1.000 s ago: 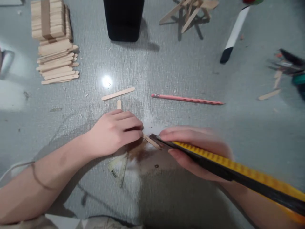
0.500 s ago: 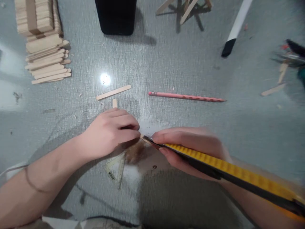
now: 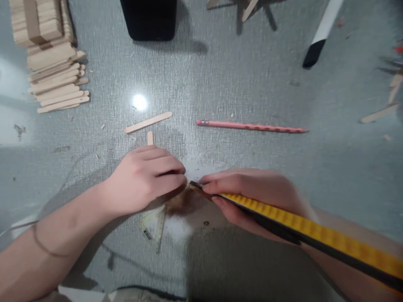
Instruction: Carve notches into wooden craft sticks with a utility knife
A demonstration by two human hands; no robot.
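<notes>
My right hand [image 3: 252, 188] is closed round a yellow and black utility knife [image 3: 302, 226], whose front end points left toward my other fingertips. My left hand [image 3: 143, 178] is closed, palm down, with thumb and forefinger pinching a wooden craft stick [image 3: 188, 183]. Only a small tip of that stick shows, touching or nearly touching the knife's front end; the rest is covered by my fingers. Beyond my left knuckles, the rounded end of another craft stick [image 3: 150, 138] pokes out. A loose craft stick [image 3: 148, 122] lies just past it.
A pink pencil [image 3: 252, 126] lies ahead. Stacked craft sticks [image 3: 58, 79] stand at the far left, a black object [image 3: 149, 21] at the back. A clear set square [image 3: 153, 228] lies below my left hand. A white, black-tipped object [image 3: 321, 40] is at back right.
The view has shifted slightly, so things at the back sit higher and the right-hand ones farther right. Both hands keep their grips, with the knife tip still by my left fingertips.
</notes>
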